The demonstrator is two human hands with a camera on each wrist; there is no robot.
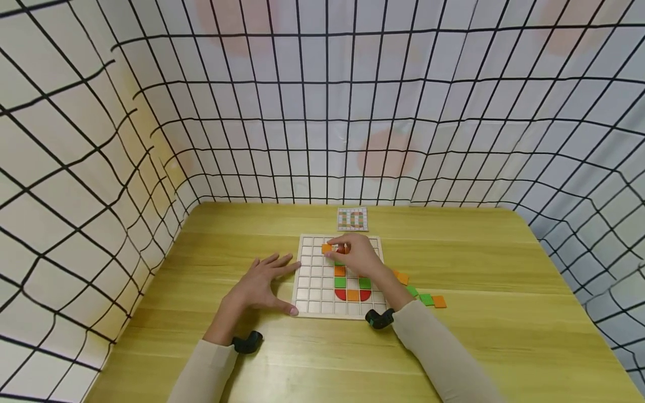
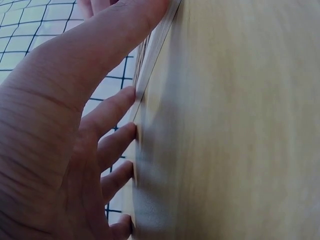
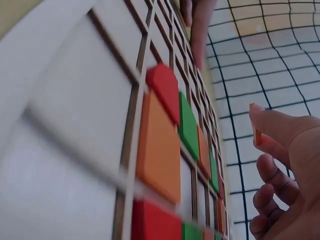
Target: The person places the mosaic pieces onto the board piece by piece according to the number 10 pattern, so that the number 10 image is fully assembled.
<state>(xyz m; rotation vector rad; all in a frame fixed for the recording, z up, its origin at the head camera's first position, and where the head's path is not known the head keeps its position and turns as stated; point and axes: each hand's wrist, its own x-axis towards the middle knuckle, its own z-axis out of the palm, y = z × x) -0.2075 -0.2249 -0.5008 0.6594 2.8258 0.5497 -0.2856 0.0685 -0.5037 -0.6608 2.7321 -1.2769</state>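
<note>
A white grid board (image 1: 314, 291) with a wooden frame lies on the table, holding red, green and orange tiles in some of its squares. My right hand (image 1: 359, 258) is above the board's upper part and pinches an orange square tile (image 1: 326, 248) between thumb and fingertips. In the right wrist view that orange tile (image 3: 256, 125) stands edge-on in the pinch, apart from the board. My left hand (image 1: 262, 282) has its fingers spread, thumb and index fingertip touching the board's left edge. The left wrist view shows the left hand (image 2: 95, 130) along that edge, other fingertips on the table.
Behind the board lies a small pattern card (image 1: 353, 219). Loose green tiles (image 1: 426, 299) and orange tiles (image 1: 439, 302) lie right of the board, partly behind the right forearm. A white wall with black grid lines (image 1: 322, 112) surrounds the wooden table (image 1: 242, 224).
</note>
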